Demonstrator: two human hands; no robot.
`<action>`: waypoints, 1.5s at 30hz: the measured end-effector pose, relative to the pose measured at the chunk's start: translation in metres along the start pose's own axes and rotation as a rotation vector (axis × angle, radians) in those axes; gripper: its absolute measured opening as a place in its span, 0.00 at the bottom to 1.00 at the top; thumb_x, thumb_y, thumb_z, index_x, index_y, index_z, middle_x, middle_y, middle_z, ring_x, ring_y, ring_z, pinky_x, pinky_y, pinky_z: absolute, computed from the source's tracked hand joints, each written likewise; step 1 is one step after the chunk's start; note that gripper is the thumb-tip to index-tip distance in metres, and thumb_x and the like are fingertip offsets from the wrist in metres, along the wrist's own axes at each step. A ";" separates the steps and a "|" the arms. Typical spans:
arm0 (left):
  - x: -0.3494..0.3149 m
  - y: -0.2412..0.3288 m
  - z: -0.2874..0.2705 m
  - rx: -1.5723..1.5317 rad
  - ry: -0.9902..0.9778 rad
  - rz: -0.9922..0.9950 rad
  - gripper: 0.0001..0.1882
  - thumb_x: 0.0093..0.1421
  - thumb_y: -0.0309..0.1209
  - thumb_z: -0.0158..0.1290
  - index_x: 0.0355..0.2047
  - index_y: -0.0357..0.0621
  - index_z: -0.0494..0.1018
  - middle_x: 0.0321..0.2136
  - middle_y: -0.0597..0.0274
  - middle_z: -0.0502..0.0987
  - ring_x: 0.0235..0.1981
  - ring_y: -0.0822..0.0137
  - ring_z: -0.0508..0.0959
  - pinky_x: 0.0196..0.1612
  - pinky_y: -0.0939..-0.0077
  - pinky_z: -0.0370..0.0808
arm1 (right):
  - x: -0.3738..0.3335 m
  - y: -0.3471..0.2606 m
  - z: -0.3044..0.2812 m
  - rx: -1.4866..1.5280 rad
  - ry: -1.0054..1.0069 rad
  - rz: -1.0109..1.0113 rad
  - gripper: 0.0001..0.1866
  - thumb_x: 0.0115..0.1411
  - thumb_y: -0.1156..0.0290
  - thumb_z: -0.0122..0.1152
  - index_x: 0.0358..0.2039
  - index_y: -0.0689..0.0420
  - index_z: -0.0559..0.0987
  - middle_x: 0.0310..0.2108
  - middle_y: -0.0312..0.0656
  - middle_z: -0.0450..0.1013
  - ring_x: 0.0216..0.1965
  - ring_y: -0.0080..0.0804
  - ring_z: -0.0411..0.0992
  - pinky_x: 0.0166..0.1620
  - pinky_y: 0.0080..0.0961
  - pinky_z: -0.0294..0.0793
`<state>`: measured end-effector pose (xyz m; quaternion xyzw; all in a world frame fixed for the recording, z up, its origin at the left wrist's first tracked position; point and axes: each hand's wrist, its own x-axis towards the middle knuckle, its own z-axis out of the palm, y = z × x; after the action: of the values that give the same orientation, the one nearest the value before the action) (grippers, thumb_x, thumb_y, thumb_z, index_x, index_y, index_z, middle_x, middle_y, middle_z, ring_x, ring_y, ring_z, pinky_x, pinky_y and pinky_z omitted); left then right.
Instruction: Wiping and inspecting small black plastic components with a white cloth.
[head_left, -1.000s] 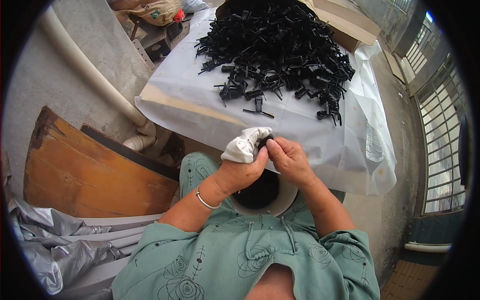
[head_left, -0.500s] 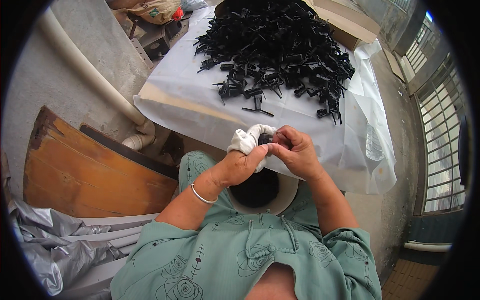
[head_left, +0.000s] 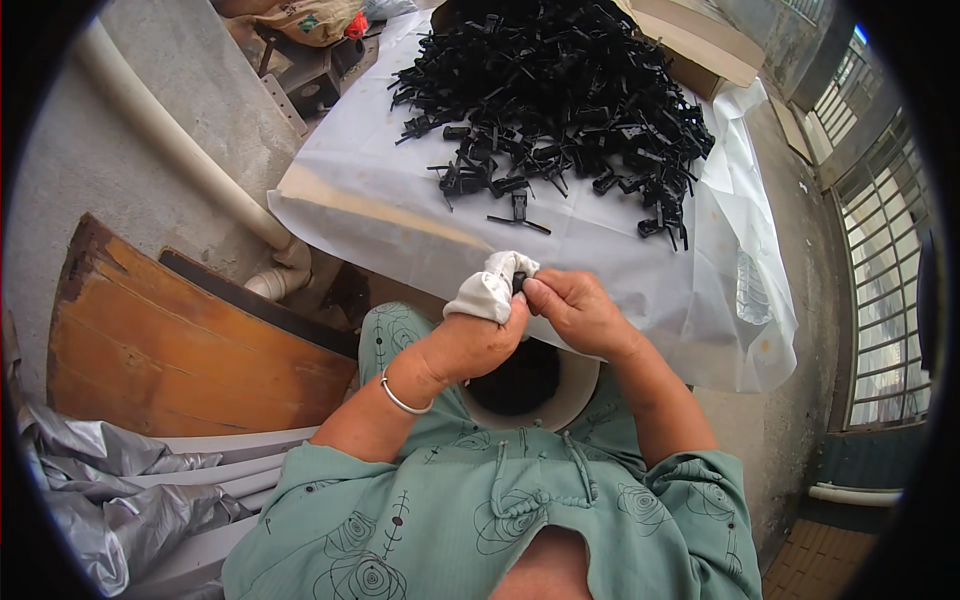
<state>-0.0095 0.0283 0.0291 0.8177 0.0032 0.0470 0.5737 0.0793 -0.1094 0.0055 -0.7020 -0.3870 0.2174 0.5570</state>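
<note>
My left hand [head_left: 478, 335], its fingers covered by a white cloth glove [head_left: 482, 292] and its thumb bare, is closed round a small black plastic part [head_left: 518, 283]. Fingertips of my right hand [head_left: 580, 310] pinch at the same part from the right; most of it is hidden between the two hands. Just below them, between my knees, a pale bucket [head_left: 583, 388] holds a dark mass of black contents. Beyond my hands, a single black plastic piece [head_left: 519, 208] with a thin bar lies in front of a large heap of similar black pieces [head_left: 550, 100].
White plastic sheeting [head_left: 400, 215] covers the table under the heap. An open cardboard box [head_left: 700, 45] stands at its far right. To the left are a curved wooden board [head_left: 180, 340], a wall pipe [head_left: 170, 130] and silver sheeting [head_left: 130, 490]. Barred windows [head_left: 885, 290] line the right.
My gloved left hand has turned and shifted slightly left. My right-hand fingers have curled in closer against the black part, which now shows less.
</note>
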 end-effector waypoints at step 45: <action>0.005 -0.017 0.015 0.287 0.262 0.311 0.15 0.52 0.21 0.49 0.41 0.31 0.69 0.31 0.50 0.74 0.31 0.61 0.76 0.35 0.72 0.73 | -0.004 0.025 0.022 0.264 0.230 0.089 0.16 0.62 0.67 0.47 0.23 0.64 0.73 0.19 0.36 0.70 0.23 0.20 0.65 0.29 0.21 0.67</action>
<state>-0.0020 0.0201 0.0086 0.8685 -0.0417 0.2396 0.4320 0.0682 -0.1010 -0.0247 -0.6594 -0.2575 0.2088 0.6748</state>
